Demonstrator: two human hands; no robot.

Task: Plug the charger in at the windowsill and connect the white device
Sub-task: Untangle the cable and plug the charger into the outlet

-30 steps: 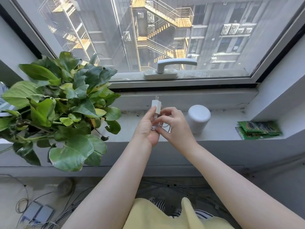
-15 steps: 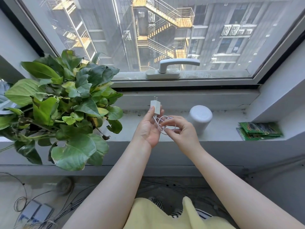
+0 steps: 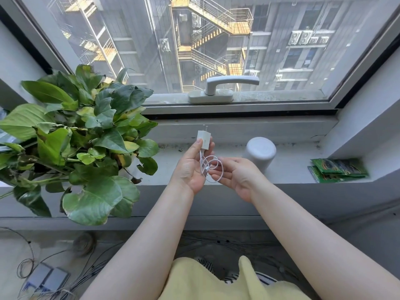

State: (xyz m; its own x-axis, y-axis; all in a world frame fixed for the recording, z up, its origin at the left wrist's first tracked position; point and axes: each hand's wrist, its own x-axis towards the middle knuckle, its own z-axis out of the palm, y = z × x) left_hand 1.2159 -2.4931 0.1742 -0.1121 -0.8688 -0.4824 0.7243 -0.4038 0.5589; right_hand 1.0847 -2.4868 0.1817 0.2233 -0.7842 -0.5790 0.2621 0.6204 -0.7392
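Above the windowsill (image 3: pixel 216 174), the left hand (image 3: pixel 190 169) pinches a small white charger (image 3: pixel 202 138) between thumb and fingers, prongs pointing up toward the window; the rest of that hand lies loosely open, palm turned inward. A thin white cable (image 3: pixel 213 167) drops from the charger and curls in loose loops between the two hands. The right hand (image 3: pixel 236 176) is held palm up just beside the left, fingers half curled and relaxed, with the lowest loop of cable resting across its fingertips; whether it truly grips the cable I cannot tell. The cable's free end seems to hang near the left palm, but it is too small to make out clearly.

Just right of the hands, behind the right fingers, a white cylindrical device (image 3: pixel 260 153) stands upright on the grey sill, apart from the cable. Further right, in the corner of the recess, lies a stack of green packets (image 3: pixel 337 169). A leafy green plant (image 3: pixel 80 139) fills the left end of the sill, its pot hidden by the leaves. Behind, a white window handle (image 3: pixel 227 86) sits on the frame, with buildings and yellow stairways beyond the glass. Below the sill, tangled wires (image 3: pixel 65 278) lie on the floor, and yellow clothing is cut off by the lower edge.
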